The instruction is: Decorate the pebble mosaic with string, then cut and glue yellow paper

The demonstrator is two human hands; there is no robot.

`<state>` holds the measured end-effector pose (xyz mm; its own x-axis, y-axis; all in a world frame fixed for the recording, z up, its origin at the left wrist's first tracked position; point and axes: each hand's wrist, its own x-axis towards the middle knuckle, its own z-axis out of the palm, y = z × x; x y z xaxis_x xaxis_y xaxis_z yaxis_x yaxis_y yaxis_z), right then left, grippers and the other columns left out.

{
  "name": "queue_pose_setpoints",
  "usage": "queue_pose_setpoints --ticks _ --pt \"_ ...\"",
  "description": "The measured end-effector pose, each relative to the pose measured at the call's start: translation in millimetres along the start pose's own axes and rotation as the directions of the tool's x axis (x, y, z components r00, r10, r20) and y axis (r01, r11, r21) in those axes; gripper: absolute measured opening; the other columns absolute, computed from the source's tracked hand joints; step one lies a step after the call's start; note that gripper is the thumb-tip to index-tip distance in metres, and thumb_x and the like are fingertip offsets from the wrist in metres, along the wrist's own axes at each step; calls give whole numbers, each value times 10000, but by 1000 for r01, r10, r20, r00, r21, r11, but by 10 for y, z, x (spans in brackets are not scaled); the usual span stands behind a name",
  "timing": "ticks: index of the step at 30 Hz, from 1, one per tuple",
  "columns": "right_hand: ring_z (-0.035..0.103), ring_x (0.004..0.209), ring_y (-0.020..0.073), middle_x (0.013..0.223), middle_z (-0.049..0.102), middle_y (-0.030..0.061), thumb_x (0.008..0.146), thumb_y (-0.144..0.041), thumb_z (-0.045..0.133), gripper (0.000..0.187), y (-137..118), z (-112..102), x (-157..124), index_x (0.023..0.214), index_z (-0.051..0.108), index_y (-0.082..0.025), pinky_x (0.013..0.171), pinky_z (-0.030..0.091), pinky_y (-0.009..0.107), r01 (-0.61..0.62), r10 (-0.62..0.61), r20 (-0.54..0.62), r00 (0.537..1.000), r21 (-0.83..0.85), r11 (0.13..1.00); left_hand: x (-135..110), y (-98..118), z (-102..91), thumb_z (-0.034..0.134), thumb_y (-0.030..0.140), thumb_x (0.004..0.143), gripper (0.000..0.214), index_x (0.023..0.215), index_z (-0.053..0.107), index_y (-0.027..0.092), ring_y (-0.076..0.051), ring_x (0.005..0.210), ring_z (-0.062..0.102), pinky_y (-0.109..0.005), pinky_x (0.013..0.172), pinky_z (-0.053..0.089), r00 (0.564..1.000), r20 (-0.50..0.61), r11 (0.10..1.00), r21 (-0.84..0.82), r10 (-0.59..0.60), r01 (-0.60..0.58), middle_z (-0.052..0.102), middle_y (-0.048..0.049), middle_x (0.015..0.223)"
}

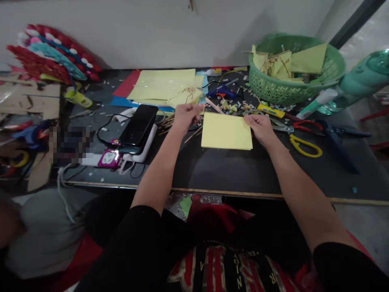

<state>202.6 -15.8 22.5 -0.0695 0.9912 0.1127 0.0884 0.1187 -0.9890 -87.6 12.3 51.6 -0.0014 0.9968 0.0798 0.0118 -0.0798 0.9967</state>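
A yellow paper sheet lies in front of me on the dark table. My right hand grips its right edge, fingers curled. Just left of the sheet's top corner my left hand is closed in a pinch; what it holds is too small to make out. Thin wooden sticks lie under and beside the left hand.
A green basket with yellow paper scraps stands at the back right. Yellow-handled scissors, red-handled scissors, a blue glue gun, a phone on a white box, stacked coloured sheets and red decorations surround the hands.
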Motion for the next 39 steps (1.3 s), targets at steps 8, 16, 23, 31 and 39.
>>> queue_pose_setpoints --ticks 8,16,23,31,39 --pt "391 380 54 538 486 -76 840 -661 570 457 0 85 104 798 436 -226 353 261 193 169 -42 -561 827 175 970 -156 -20 -27 784 738 580 594 478 520 216 -48 278 211 -249 317 151 328 867 906 268 -376 329 300 44 318" --pt "521 453 79 684 650 15 742 -795 609 600 -60 241 -5 808 405 -234 398 328 239 -13 13 -112 994 3 1000 -195 -6 236 806 534 694 450 942 594 223 -101 651 564 -195 421 300 720 665 965 9 -202 262 656 -59 852" --pt "551 404 78 684 689 10 700 -765 687 616 -99 280 -38 814 434 -216 355 292 220 -99 86 189 978 60 993 -174 -195 344 782 536 723 688 1276 548 199 -218 953 642 -223 560 466 939 341 998 49 -42 27 626 -159 1251" --pt "558 431 80 705 687 8 776 -722 659 548 -54 258 -65 862 463 -218 379 320 229 -50 37 199 979 62 997 -142 -374 543 708 622 780 700 1330 489 248 -258 1328 514 -359 1021 481 978 185 995 -30 96 -92 628 -103 1279" --pt "539 446 90 725 674 23 792 -726 638 531 -74 265 -55 933 531 -224 395 341 259 -32 32 183 983 -2 999 -134 -350 513 661 601 828 481 1051 589 182 -193 805 667 -313 706 520 972 234 997 56 37 -51 670 -72 860"
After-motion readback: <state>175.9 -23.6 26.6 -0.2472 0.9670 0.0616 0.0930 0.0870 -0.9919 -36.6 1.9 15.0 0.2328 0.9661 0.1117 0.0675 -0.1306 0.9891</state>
